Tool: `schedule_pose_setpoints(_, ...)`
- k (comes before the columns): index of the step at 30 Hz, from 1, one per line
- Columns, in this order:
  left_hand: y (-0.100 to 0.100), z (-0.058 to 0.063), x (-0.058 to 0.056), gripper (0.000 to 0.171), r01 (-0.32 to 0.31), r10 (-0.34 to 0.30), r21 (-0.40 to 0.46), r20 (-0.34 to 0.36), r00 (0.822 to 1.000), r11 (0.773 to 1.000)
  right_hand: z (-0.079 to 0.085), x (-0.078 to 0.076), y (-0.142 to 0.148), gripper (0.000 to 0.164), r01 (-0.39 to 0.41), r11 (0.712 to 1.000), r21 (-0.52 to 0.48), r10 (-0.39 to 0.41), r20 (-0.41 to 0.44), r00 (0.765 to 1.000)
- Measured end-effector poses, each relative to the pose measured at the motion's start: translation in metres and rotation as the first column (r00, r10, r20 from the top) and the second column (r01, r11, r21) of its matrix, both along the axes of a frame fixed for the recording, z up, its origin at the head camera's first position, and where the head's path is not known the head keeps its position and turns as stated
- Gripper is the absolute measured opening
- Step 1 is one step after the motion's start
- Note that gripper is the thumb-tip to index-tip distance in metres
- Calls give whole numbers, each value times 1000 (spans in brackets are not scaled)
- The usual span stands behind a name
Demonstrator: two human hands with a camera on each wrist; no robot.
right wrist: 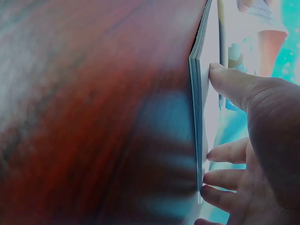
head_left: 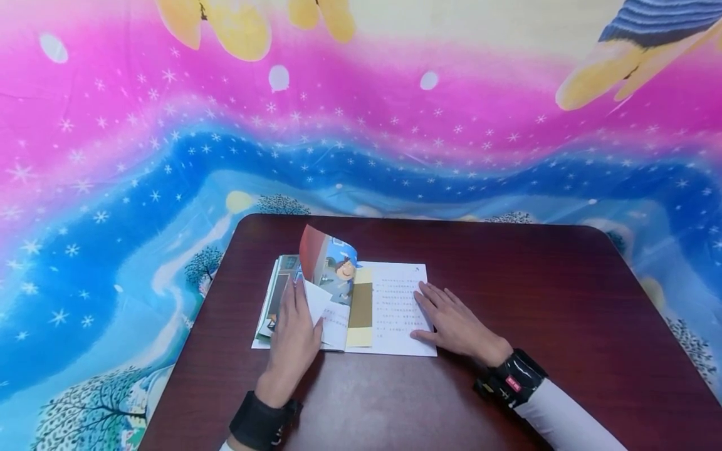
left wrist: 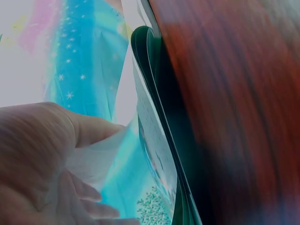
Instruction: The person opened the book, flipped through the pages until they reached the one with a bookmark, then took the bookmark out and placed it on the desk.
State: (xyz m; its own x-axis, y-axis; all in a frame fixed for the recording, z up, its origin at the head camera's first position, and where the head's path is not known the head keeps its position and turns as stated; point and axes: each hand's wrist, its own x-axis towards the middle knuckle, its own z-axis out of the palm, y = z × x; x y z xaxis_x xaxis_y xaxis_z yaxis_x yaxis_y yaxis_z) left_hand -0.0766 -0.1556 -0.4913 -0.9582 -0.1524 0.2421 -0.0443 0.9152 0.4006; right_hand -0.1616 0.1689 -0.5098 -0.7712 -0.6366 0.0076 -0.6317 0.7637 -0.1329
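Observation:
An open picture book (head_left: 400, 307) lies on the table, with printed text on its right page. My left hand (head_left: 294, 332) is at the left half, fingers extended, against a raised, curling page (head_left: 333, 266) with a cartoon child on it. In the left wrist view, the thumb (left wrist: 98, 130) reaches to the lifted page's pale sheet (left wrist: 96, 161), and the other fingers stretch out below. My right hand (head_left: 459, 322) rests spread on the right page's outer edge. Its thumb (right wrist: 229, 82) and fingertips touch the paper in the right wrist view.
The dark red-brown wooden table (head_left: 541, 282) has rounded far corners. Behind it hangs a pink and blue patterned cloth (head_left: 366, 138) with snowflakes. Black straps with cameras wrap the left wrist (head_left: 262, 421) and the right wrist (head_left: 513, 379).

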Motion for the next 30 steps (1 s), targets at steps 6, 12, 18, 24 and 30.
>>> schedule_pose_setpoints(6,-8,-1,-3,122,-39,36,-40,-71,997,998,1,0,-1,96,-6,1000,13,6,-3,1000)
schedule_pose_setpoints(12,-13,-3,-3,118,-20,3,-124,-137,991,992,2,0,-1,95,-6,1000,6,6,-3,1000)
schedule_pose_setpoints(18,-11,-6,1,90,35,-41,-148,-36,999,988,1,0,0,96,-3,1000,9,3,1,1000)
schedule_pose_setpoints(24,-5,-7,7,67,80,-67,-124,108,992,989,2,1,0,96,0,1000,0,0,7,1000)
schedule_pose_setpoints(30,-3,-8,11,58,69,-41,-124,215,976,990,3,1,-1,95,-3,1000,1,3,1,1000)
